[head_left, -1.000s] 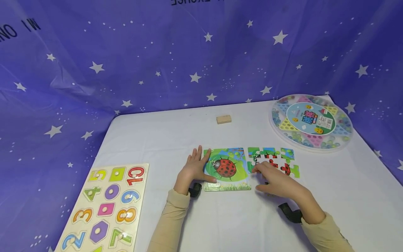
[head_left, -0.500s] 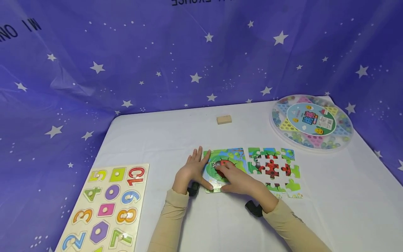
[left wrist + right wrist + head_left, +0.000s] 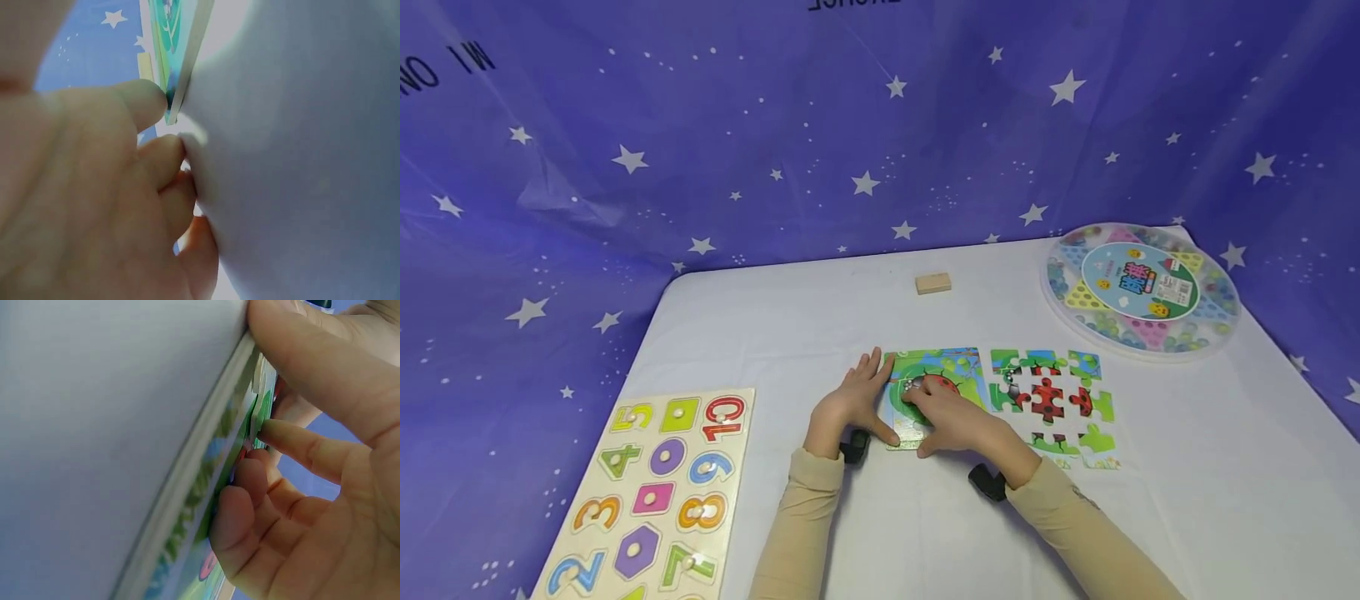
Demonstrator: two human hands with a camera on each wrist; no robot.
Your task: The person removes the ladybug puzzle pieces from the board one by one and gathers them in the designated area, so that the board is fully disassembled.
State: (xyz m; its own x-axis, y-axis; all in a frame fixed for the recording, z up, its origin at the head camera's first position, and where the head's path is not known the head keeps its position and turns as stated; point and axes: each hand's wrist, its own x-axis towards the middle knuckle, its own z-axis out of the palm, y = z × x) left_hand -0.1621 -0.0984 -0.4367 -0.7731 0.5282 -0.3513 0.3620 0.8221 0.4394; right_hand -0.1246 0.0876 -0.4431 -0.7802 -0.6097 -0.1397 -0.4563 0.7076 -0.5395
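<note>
A ladybug puzzle board (image 3: 966, 367) lies flat on the white table. The spread fingers of my left hand (image 3: 848, 407) lie along its left edge, and the thumb reaches its lower left corner. In the left wrist view a fingertip (image 3: 153, 103) touches the board's edge. Over the board's left half bends my right hand (image 3: 961, 423), covering part of the ladybug. In the right wrist view one of its fingers touches a green puzzle piece (image 3: 265, 407) on the board, with the thumb apart near the board's edge. Right of the board lie several loose puzzle pieces (image 3: 1047, 400).
At the left lies a wooden number-and-shape peg board (image 3: 651, 500). A small wooden block (image 3: 933, 284) lies toward the back. A round clear marble-game case (image 3: 1138, 292) occupies the back right. Purple star-patterned cloth (image 3: 865, 125) hangs behind the table.
My right hand has moved left from the loose pieces onto the board, uncovering several of those pieces, then shifted slightly farther left. My left hand stays at the board's left edge, its thumb slightly lower.
</note>
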